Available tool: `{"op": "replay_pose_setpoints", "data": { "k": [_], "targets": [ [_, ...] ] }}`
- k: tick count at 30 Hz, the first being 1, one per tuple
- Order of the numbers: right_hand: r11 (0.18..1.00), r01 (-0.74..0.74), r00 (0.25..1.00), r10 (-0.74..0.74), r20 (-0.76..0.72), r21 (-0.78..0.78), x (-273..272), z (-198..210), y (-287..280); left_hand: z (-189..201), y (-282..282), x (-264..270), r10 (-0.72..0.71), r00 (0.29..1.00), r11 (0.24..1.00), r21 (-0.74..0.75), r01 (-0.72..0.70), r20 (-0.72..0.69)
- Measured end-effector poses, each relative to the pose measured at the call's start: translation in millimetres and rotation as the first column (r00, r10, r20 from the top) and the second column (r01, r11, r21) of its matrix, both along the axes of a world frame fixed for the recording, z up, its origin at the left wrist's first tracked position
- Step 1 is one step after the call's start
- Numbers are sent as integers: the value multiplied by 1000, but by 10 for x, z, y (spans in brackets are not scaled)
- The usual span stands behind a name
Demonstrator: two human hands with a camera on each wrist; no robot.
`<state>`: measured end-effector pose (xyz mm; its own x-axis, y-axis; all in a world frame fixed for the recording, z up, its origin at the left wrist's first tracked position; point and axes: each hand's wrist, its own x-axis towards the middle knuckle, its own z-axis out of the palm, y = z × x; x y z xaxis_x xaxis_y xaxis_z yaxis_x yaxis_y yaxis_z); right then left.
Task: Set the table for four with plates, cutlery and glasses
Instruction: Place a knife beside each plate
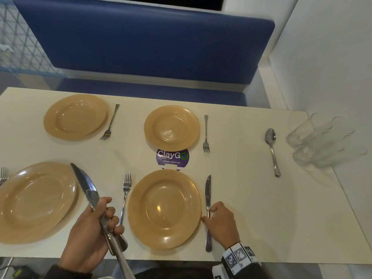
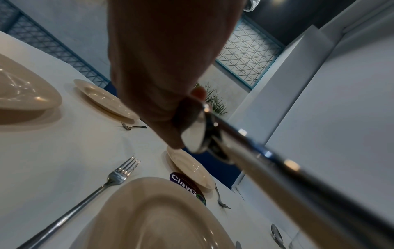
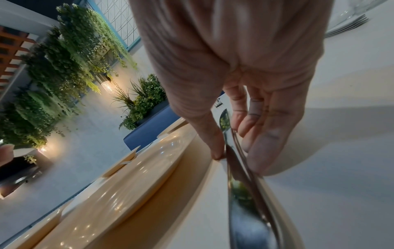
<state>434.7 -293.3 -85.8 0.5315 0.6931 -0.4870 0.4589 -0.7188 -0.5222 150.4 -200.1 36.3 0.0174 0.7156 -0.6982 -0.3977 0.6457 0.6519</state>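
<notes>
From the head we look steeply down over the table (image 1: 241,198); each wrist view sits low and close along its hand, sharing the near right plate (image 1: 164,208).

Blue padded bench (image 1: 141,37) against white walls (image 1: 332,57), leafy planters (image 3: 147,99).
</notes>
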Motion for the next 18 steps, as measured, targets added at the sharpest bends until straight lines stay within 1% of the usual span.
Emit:
{"op": "replay_pose_setpoints", "data": {
  "k": [4,18],
  "targets": [
    [1000,-6,1000,6,-10,-6,8,-21,-7,1,20,-22,-9,1000,1000,7,9,-8],
    [1000,-22,999,22,26,12,-17,-22,0,-76,29,-71,-21,999,1000,15,21,-29]
  ]
}}
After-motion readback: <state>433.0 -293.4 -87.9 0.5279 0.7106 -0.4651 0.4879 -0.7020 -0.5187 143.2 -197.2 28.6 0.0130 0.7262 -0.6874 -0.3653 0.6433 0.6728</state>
